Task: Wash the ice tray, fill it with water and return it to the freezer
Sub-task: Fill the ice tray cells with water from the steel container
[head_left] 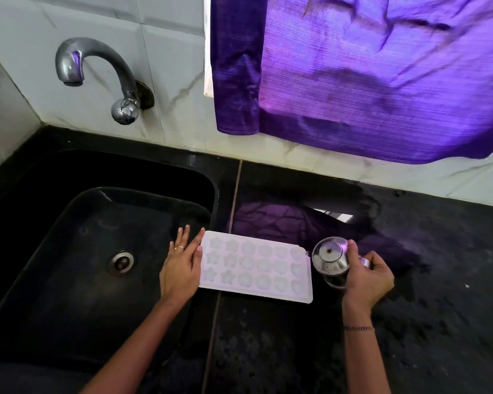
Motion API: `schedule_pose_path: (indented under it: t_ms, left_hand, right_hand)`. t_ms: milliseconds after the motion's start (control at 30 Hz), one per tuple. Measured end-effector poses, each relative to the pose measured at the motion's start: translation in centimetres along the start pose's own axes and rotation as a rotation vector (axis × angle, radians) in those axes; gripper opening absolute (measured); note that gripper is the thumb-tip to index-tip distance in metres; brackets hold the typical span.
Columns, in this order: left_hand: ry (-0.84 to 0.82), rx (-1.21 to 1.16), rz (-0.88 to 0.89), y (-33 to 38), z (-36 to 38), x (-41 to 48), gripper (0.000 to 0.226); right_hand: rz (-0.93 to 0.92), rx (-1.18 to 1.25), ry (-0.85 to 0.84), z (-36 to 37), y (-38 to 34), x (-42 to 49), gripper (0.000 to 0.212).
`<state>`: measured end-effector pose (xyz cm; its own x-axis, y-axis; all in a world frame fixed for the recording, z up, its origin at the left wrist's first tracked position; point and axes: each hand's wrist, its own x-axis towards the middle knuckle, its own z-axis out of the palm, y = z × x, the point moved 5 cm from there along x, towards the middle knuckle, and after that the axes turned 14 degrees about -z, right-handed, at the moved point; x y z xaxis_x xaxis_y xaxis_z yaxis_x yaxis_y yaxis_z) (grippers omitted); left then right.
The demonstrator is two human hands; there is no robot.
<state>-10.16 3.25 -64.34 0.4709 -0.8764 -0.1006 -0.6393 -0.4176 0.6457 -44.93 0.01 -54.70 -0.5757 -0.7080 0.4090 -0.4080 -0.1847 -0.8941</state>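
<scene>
Ice tray (255, 265) lies flat on the black counter (268, 336), between the two hands and just right of the sink (54, 251).

Left hand (182, 263): fingers straight, palm down, its thumb side touching the tray's near-left short edge. It steadies the tray and does not grip it.

Right hand (367, 274): clamped round the handle of a small steel jug (329, 257), thumb up by the lid. The jug is upright, touching or just off the tray's right end, spout toward the tray.

Whether the cavities hold any water: cannot tell.

Judged step: filling the tray from the jug.

Method notes:
- Hold the left hand against the edge so the light tray cannot slide toward the sink.
- Tip the jug slowly and start at the cavities nearest the right hand, then work toward the left hand.
- Pour thinly. The moulds look shallow, so a fast pour would likely splash over the dividers.
- Stop short of the rim, since the tray must later be carried level.
- The lid may shift when the jug tilts, so the thumb should stay near it.
</scene>
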Motion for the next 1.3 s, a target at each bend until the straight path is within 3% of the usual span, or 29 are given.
schedule_pose_path:
  t_ms: [533,1300]
  left_hand:
    - [-0.008,-0.002,-0.01,0.2,-0.2,-0.1,0.052]
    - [-0.009,-0.002,0.005,0.5,-0.5,-0.3,0.047]
  right_hand:
    - [0.243,0.253,0.12,-2.0,2.9,-0.4,0.058]
    - [0.039,0.113,0.011,-2.6,0.4,-1.8,0.055]
